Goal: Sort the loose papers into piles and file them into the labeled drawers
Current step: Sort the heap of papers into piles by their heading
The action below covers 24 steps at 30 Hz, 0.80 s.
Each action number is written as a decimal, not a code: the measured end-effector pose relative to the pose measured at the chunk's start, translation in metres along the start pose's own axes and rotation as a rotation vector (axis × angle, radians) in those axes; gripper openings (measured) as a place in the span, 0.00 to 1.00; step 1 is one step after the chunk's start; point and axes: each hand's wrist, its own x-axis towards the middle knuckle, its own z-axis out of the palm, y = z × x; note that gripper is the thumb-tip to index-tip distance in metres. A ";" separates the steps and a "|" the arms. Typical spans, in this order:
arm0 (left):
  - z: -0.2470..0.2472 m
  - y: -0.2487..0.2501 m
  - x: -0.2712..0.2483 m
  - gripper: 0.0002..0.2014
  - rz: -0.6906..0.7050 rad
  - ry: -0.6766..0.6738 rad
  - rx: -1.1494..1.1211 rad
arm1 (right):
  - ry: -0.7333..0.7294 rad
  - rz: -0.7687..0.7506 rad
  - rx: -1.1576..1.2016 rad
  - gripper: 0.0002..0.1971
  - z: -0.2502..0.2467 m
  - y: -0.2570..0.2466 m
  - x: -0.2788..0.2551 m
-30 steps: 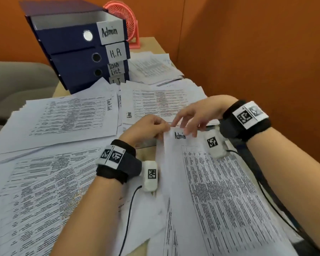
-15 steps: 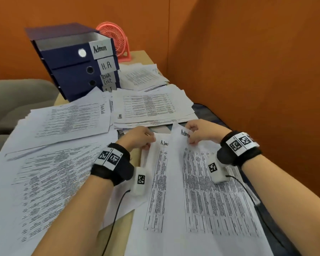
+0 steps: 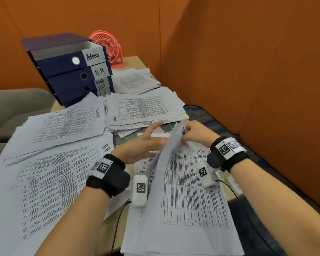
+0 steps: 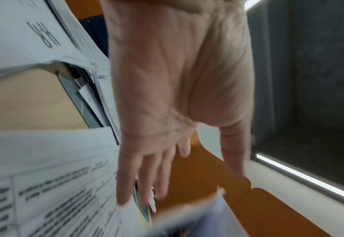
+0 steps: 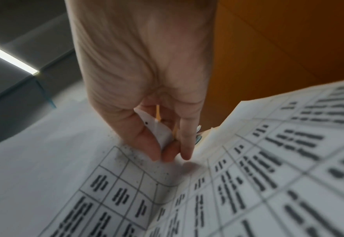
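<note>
Our right hand (image 3: 194, 133) pinches the top sheet (image 3: 171, 145) at its corner, peeling it up right of centre; our left hand (image 3: 142, 145), fingers spread and empty, reaches under to separate it.

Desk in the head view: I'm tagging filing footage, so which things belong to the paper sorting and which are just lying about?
Job:
right hand pinching a lifted sheet
left hand, fingers straight
Admin pile
H.R pile
Task List pile
labeled drawers

Lying about:
pink fan
grey chair

navy drawers (image 3: 63, 71), white papers (image 3: 188, 200) — coral fan (image 3: 107, 47)
</note>
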 end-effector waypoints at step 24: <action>0.011 -0.008 -0.004 0.14 -0.063 0.063 0.649 | -0.012 -0.059 0.103 0.14 -0.001 0.005 -0.020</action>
